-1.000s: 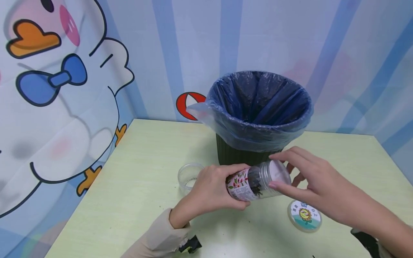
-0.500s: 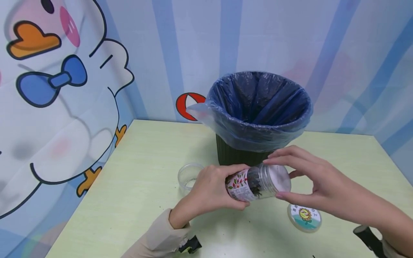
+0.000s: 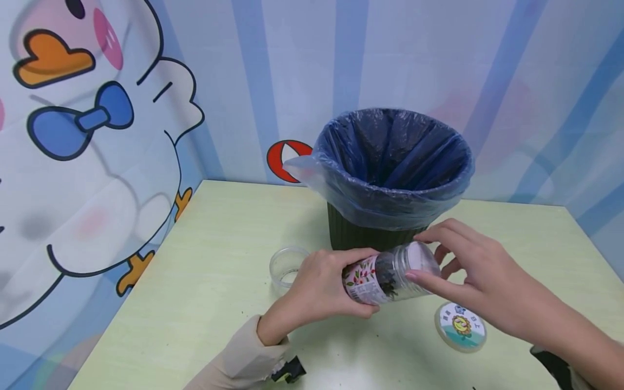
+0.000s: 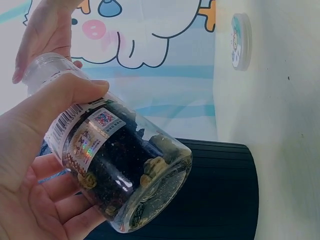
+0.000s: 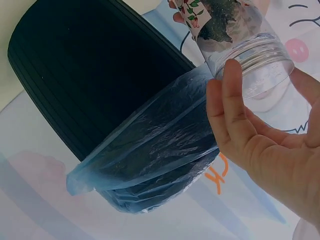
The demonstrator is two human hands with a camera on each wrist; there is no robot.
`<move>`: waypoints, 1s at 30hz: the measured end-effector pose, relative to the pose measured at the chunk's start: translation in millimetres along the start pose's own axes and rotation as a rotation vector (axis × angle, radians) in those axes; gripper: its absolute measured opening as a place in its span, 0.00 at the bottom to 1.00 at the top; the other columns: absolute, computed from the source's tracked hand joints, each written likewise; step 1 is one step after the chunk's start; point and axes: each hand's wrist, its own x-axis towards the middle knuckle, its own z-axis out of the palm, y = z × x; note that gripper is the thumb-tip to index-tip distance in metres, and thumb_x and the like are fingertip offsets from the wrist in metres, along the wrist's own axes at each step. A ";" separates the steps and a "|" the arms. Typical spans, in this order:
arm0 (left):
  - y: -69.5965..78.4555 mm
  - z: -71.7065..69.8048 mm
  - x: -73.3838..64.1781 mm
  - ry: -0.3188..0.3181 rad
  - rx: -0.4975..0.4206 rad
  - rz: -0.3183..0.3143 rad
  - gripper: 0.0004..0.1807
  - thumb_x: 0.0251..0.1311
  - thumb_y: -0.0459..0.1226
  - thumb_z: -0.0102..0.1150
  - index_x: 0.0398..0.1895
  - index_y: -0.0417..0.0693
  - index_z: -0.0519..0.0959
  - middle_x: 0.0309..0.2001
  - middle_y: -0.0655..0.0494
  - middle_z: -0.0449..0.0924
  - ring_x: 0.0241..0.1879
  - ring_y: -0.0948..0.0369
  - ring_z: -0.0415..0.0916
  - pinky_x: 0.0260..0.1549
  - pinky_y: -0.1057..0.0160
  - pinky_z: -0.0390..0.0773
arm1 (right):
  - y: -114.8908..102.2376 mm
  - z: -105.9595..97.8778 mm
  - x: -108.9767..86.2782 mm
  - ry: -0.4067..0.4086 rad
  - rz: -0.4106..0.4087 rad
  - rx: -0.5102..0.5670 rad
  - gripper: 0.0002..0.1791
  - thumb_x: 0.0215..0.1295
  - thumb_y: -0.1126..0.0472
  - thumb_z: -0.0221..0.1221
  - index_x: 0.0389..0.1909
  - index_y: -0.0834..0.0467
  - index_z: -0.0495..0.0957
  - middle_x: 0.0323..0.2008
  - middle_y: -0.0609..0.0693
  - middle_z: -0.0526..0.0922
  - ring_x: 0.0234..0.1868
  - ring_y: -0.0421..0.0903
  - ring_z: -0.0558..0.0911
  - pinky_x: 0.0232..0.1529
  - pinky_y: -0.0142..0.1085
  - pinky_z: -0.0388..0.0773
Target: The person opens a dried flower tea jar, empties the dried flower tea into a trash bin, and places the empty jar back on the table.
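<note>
Jar (image 3: 368, 279) gripped in L hand (image 3: 317, 284), R hand (image 3: 482, 276) half-spread, pinching top.

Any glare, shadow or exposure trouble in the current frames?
Head: glare on the table at bottom, soft shadow beneath the jar; left wrist: highlights on the jar, far-left background washed out; right wrist: bin nearly black, shiny streaks on its blue bag.
</note>
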 end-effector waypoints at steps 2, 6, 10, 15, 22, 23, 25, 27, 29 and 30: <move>0.0 -0.2 0.3 0.002 -0.003 0.000 0.39 0.35 0.49 0.83 0.58 0.58 0.81 0.40 0.62 0.85 0.33 0.68 0.75 0.31 0.70 0.74 | 1.0 -0.3 -0.4 0.000 -0.016 0.014 0.21 0.64 0.51 0.67 0.56 0.50 0.77 0.47 0.42 0.77 0.39 0.37 0.79 0.33 0.31 0.82; 0.1 -0.6 0.3 0.004 -0.001 0.001 0.40 0.35 0.49 0.83 0.58 0.57 0.80 0.40 0.61 0.85 0.34 0.68 0.76 0.31 0.70 0.74 | 2.2 -2.0 -1.8 -0.008 -0.067 0.039 0.25 0.62 0.53 0.69 0.60 0.47 0.75 0.49 0.41 0.76 0.41 0.36 0.80 0.35 0.32 0.82; 0.2 -1.3 -0.3 -0.006 -0.008 -0.009 0.40 0.36 0.49 0.83 0.59 0.57 0.80 0.41 0.61 0.85 0.35 0.67 0.76 0.33 0.70 0.75 | 3.4 -5.1 -1.7 -0.023 -0.159 0.047 0.31 0.58 0.56 0.72 0.63 0.45 0.74 0.53 0.39 0.73 0.47 0.35 0.77 0.42 0.33 0.82; 0.4 -2.2 -0.5 -0.015 -0.014 -0.016 0.39 0.37 0.49 0.83 0.59 0.58 0.80 0.42 0.62 0.85 0.36 0.67 0.76 0.34 0.70 0.75 | 6.6 -9.2 -0.1 -0.064 -0.229 0.084 0.35 0.56 0.60 0.74 0.64 0.44 0.73 0.59 0.41 0.71 0.52 0.38 0.75 0.42 0.33 0.82; 0.0 -1.2 -1.4 -0.018 -0.023 -0.011 0.39 0.37 0.49 0.83 0.59 0.58 0.80 0.41 0.62 0.85 0.35 0.68 0.76 0.34 0.70 0.75 | 5.1 -10.9 0.8 -0.110 -0.186 0.126 0.34 0.60 0.57 0.71 0.66 0.41 0.70 0.62 0.39 0.68 0.56 0.38 0.73 0.43 0.34 0.81; -0.2 -1.0 -1.2 -0.016 -0.022 -0.009 0.39 0.37 0.49 0.83 0.59 0.58 0.80 0.41 0.62 0.85 0.35 0.68 0.76 0.33 0.70 0.75 | 4.1 -10.7 0.6 -0.104 -0.161 0.114 0.33 0.62 0.56 0.69 0.67 0.41 0.69 0.63 0.38 0.67 0.56 0.38 0.73 0.44 0.35 0.81; -0.3 -0.8 -1.2 -0.015 -0.021 -0.007 0.39 0.37 0.49 0.83 0.59 0.58 0.80 0.41 0.62 0.85 0.35 0.68 0.75 0.33 0.70 0.74 | 2.1 -10.0 0.3 -0.084 -0.106 0.081 0.32 0.65 0.54 0.67 0.69 0.43 0.68 0.62 0.40 0.67 0.55 0.38 0.74 0.44 0.35 0.81; -0.2 -1.1 -1.2 -0.014 -0.025 -0.008 0.39 0.37 0.49 0.83 0.59 0.58 0.80 0.41 0.63 0.85 0.35 0.68 0.76 0.33 0.70 0.75 | -0.1 -9.3 0.1 -0.073 -0.030 0.047 0.30 0.68 0.51 0.64 0.69 0.44 0.67 0.60 0.41 0.69 0.50 0.38 0.76 0.41 0.35 0.82; 0.1 -1.6 -1.5 -0.015 -0.032 -0.012 0.39 0.37 0.49 0.83 0.58 0.58 0.80 0.41 0.63 0.84 0.35 0.68 0.76 0.34 0.70 0.75 | -1.2 -7.9 0.2 -0.063 0.018 0.025 0.27 0.69 0.49 0.63 0.66 0.47 0.70 0.55 0.43 0.73 0.45 0.38 0.78 0.36 0.34 0.81; 0.2 -1.8 -1.7 -0.015 -0.036 -0.014 0.38 0.37 0.49 0.83 0.58 0.58 0.80 0.41 0.63 0.84 0.35 0.68 0.76 0.34 0.70 0.75 | -1.5 -7.1 0.3 -0.064 0.037 0.022 0.25 0.69 0.48 0.63 0.64 0.48 0.72 0.52 0.43 0.75 0.42 0.38 0.78 0.35 0.33 0.81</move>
